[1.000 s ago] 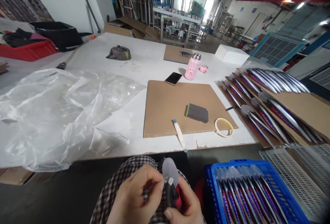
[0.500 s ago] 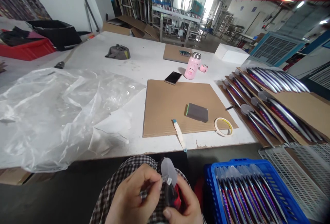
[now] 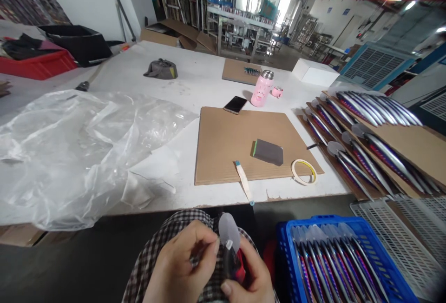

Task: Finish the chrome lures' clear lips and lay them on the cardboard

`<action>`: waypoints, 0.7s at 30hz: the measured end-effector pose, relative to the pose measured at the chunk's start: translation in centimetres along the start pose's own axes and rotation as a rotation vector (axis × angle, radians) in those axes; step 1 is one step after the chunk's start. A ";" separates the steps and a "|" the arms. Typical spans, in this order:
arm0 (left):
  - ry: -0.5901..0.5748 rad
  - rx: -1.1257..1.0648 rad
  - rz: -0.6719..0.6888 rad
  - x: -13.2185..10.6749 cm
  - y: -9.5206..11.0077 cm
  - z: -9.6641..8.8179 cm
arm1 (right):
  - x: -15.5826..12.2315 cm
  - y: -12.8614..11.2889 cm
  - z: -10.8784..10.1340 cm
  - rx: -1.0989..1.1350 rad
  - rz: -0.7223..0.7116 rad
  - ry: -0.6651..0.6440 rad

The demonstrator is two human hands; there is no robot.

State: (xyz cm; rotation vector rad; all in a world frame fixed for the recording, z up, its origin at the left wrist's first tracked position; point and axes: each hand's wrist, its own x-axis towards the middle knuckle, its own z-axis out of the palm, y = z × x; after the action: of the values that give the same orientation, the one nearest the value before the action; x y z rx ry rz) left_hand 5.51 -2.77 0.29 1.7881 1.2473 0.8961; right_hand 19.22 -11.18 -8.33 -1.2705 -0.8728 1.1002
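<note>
A dark and red fishing lure [image 3: 230,262] with a rounded, cloudy clear lip [image 3: 229,228] stands tilted up above my checkered lap. My right hand [image 3: 256,275] is wrapped round its body from the right, the thumb in front. Thumb and forefinger of my left hand [image 3: 184,259] are pinched together just left of the lip's base; what is between them, if anything, is too small to make out. A whitish bit shows where lip and body meet. The lower end of the lure is hidden by my right hand.
Right of my lap, a blue basket [image 3: 289,259] holds several similar lures. More lures lie on stacked cardboard [image 3: 418,142]. On the table are a cardboard sheet [image 3: 226,140], sanding block [image 3: 268,152], tape roll [image 3: 296,180], white-wrapped strip [image 3: 244,182], phone [image 3: 236,104], pink bottle [image 3: 261,91] and plastic sheeting [image 3: 76,154].
My left fingertips have drawn slightly away from the base of the lip, so the whitish bit shows more clearly. The right hand keeps its hold, and the view has shifted a little.
</note>
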 end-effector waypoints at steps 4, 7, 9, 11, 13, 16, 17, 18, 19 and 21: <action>-0.016 0.072 0.069 0.1 -0.2 -0.1 | 0.1 -0.4 0.3 0.077 -0.007 -0.015; -0.002 0.066 0.066 0.1 -0.3 0.0 | 0.1 -0.3 0.3 0.086 0.010 -0.017; 0.018 0.049 0.070 0.1 -0.2 0.0 | 0.0 -0.1 0.3 0.058 0.014 0.006; 0.029 0.051 0.085 0.2 -0.2 -0.1 | -0.1 0.2 0.2 0.038 0.010 0.019; 0.023 0.066 0.091 0.2 -0.3 -0.1 | -0.1 0.2 0.2 0.031 0.007 0.019; 0.009 0.068 0.058 0.1 -0.3 -0.1 | -0.1 0.0 0.2 0.026 0.005 0.007; 0.012 0.056 0.038 0.1 -0.2 0.0 | -0.1 -0.1 0.2 0.022 0.007 0.004; 0.019 0.040 0.015 0.0 -0.2 0.0 | -0.1 -0.2 0.2 0.017 0.008 0.003; 0.026 0.023 -0.007 -0.1 -0.1 0.1 | 0.0 -0.3 0.2 0.010 0.006 0.004; 0.036 0.008 -0.034 -0.2 0.2 0.1 | 0.0 -0.4 0.2 0.000 -0.004 0.007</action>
State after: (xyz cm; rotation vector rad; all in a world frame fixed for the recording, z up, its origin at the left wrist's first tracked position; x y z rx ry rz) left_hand 5.62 -3.05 0.34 1.7589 1.3020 0.9082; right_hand 19.10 -11.07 -7.95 -1.2716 -0.8695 1.0917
